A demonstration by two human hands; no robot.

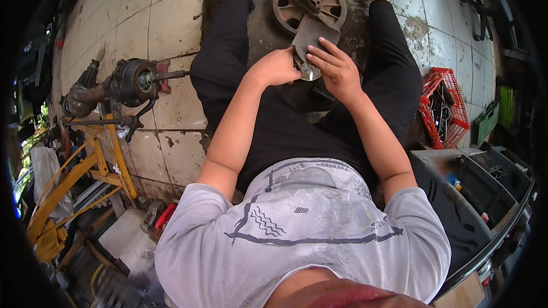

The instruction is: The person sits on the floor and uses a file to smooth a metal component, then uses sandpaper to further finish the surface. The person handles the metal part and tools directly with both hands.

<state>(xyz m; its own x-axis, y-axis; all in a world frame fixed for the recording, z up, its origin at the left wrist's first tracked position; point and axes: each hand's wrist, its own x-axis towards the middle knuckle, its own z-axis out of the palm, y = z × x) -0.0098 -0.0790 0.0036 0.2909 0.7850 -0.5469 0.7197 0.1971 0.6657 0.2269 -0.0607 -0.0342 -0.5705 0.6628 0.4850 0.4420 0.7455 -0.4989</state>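
Note:
Between my knees, both hands are on a flat, dark grey piece (pixel 317 35) with a squared far end, tilted over a brown toothed wheel (pixel 283 3). My left hand (pixel 275 68) is closed at the piece's near left edge, its fingertips mostly hidden. My right hand (pixel 338 73) lies along the near right side, fingers stretched over the surface and thumb out of sight. A shiny rounded metal part (pixel 310 72) shows between the hands, under the near end; I cannot tell whether it joins the grey piece. The wheel lies on the floor, with spokes and dark openings.
To the left stands a greasy metal assembly (pixel 134 82) with a shaft, near a yellow frame (pixel 100 162). A red plastic basket (pixel 456 102) of tools sits to the right. Closer on that side is a dark compartmented toolbox (pixel 479 185). Worn tiles (pixel 177 25) cover the floor.

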